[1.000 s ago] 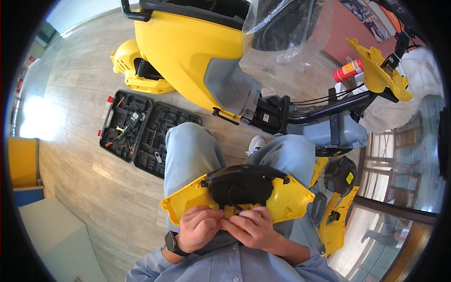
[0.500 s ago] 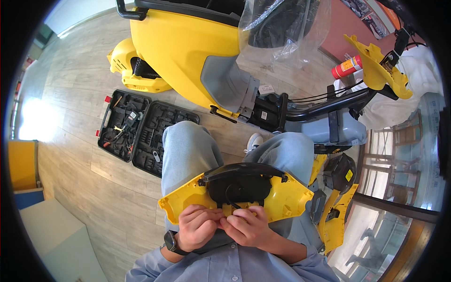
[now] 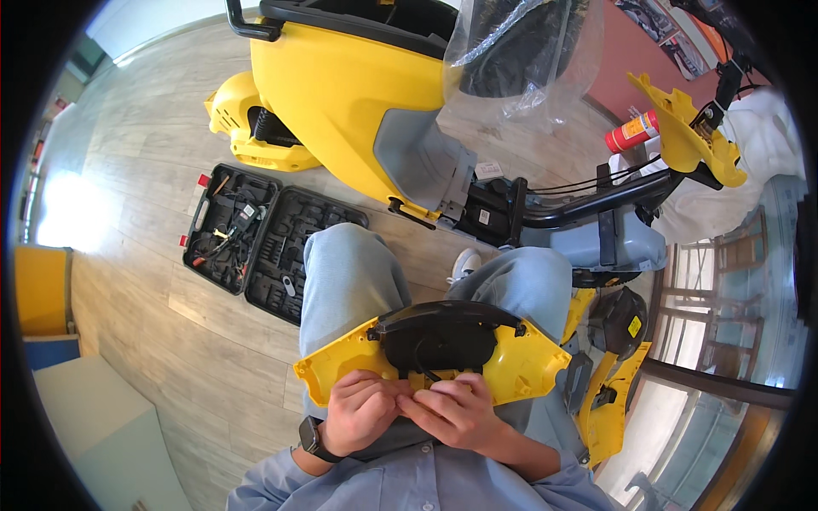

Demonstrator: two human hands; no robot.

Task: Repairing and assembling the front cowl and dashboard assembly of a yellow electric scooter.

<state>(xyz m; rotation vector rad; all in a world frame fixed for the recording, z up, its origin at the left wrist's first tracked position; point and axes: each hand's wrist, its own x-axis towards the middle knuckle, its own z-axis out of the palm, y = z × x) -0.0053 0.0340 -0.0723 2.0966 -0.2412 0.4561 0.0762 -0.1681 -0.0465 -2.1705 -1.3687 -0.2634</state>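
Note:
Across my lap rests a curved yellow plastic panel (image 3: 521, 366), its inner side up, with a black arched housing (image 3: 447, 317) set in its middle. A thin black cable (image 3: 419, 351) loops out of that housing toward the panel's near edge. My left hand (image 3: 365, 412) is closed at that edge, fingers curled and thumb pressed inward. Against it, my right hand (image 3: 452, 410) is pinched too, its fingers over the yellow edge. The fingertips of both hands meet at the middle; whatever is between them is hidden.
Ahead stands a partly stripped yellow scooter (image 3: 328, 94) with a bare black frame tube. An opened black tool case (image 3: 277, 247) lies on the floor at left. More yellow panels (image 3: 607, 422) lie to my right by a glass front. A red canister (image 3: 632, 132) is farther back.
The view has shifted slightly, so the scooter and tool case appear a little to the right and lower. Both hands stay at the panel's near edge with only small finger movement.

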